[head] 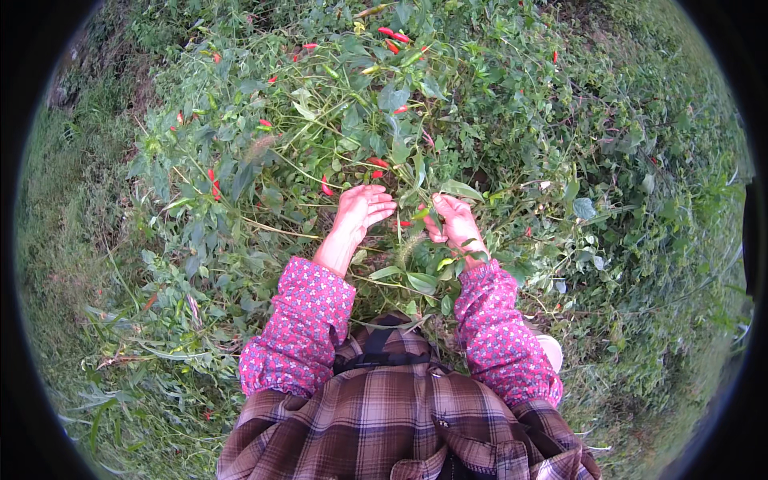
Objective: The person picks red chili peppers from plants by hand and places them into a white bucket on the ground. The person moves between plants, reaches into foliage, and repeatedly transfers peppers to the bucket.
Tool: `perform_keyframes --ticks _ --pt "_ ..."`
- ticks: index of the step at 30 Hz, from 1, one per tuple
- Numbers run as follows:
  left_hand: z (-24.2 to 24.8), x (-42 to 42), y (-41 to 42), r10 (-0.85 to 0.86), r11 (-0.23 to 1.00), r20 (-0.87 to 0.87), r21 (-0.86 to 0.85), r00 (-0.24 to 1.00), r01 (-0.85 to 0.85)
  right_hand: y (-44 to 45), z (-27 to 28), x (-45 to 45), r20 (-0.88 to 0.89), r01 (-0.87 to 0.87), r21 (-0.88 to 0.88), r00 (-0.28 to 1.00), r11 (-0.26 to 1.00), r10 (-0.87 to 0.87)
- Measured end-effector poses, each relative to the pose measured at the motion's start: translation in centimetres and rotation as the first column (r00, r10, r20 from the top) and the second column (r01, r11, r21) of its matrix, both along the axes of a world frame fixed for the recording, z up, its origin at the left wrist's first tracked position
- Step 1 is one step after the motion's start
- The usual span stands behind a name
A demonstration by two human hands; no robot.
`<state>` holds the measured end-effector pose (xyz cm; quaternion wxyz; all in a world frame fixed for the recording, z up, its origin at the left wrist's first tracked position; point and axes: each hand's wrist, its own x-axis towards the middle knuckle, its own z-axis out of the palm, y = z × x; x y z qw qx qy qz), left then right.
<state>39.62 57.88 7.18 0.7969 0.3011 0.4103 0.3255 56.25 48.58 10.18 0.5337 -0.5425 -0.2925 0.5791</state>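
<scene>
Among the stems of a chili pepper plant (354, 114), my left hand (362, 210) is raised with its fingers loosely extended; whether anything lies in its palm cannot be told. Red chili peppers (378, 162) hang just beyond its fingertips, and another red chili (326, 186) is at its left. My right hand (449, 221) has thumb and index finger pinched at a leafy chili stem. A yellow-green chili (420, 213) lies beside its fingers, with a red chili (405, 224) between the two hands. Leaves partly cover the right palm and wrist.
More red chilies (393, 39) stand out at the top of the plant, and others (213, 184) hang at the left. A grass seed head (410, 249) rises between my forearms. Dense vines (636, 198) spread at the right. A pale round-edged object (551, 353) shows beside my right sleeve.
</scene>
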Motion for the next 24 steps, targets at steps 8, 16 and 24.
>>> perform_keyframes --ticks 8,16,24 --pt "-1.7 2.5 3.9 0.104 0.921 0.252 -0.389 0.962 0.002 0.0 -0.3 0.1 -0.019 0.010 0.011 1.000 1.000 -0.010" --pt "-1.7 2.5 4.4 0.040 0.906 0.252 -0.418 0.967 0.071 -0.1 -0.6 0.2 0.017 0.009 0.014 1.000 1.000 -0.009" --pt "-3.0 3.7 6.5 -0.030 0.911 0.119 -0.405 0.992 0.076 -0.1 -0.9 0.3 0.041 0.019 0.010 0.999 1.000 -0.019"
